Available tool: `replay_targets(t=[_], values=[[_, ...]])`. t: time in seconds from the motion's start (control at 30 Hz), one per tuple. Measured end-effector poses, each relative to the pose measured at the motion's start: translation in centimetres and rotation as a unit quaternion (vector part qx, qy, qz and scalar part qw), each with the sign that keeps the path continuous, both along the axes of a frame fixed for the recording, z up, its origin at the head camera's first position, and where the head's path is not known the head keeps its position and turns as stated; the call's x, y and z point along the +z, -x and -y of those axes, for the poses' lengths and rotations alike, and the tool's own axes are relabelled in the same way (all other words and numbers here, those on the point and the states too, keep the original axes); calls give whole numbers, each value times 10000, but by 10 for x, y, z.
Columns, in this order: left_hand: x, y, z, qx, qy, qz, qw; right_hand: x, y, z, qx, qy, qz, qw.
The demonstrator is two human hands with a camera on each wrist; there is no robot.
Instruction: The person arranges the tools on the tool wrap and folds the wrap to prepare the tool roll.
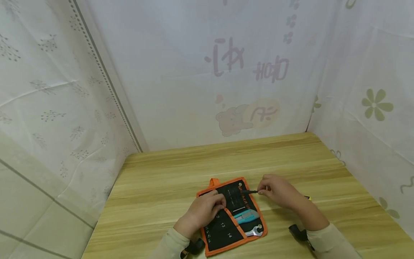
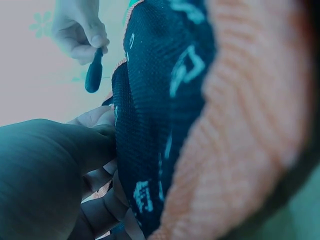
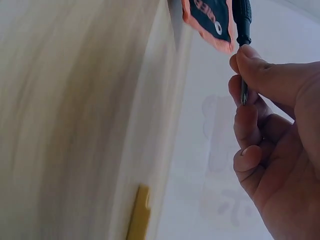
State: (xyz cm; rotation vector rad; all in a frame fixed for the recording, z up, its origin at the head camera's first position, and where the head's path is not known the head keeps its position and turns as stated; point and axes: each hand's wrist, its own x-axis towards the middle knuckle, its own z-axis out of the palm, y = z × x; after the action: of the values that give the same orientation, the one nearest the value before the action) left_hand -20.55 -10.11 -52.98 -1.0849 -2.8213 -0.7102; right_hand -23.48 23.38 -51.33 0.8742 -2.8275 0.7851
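A black tool pouch with orange trim lies on the table, its pockets numbered. My left hand pinches the pocket's edge between thumb and fingers, as the left wrist view shows close up. Over the pouch's upper right side, my right hand holds a screwdriver by its thin metal shaft. The black handle points away from that hand, toward the pouch; the cross tip shows near the fingers. Out of the pocket stick a teal utility knife and the end of a wrench.
A small yellow-and-black object lies partly hidden behind my right forearm; its yellow part shows in the right wrist view. Patterned curtains stand behind and beside the wood-grain table. An orange loop tops the pouch.
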Motion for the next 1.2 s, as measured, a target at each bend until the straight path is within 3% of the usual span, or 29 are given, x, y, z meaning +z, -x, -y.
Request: replay_targets(t=[0.6,1.2], values=[[-1,0,-1,29,-75,34,10000,-7,5,39,448,-176,145,9987],[-2,1,-1,-175,-122,-212,9995,-12,9,55,980,-158,407,9942]])
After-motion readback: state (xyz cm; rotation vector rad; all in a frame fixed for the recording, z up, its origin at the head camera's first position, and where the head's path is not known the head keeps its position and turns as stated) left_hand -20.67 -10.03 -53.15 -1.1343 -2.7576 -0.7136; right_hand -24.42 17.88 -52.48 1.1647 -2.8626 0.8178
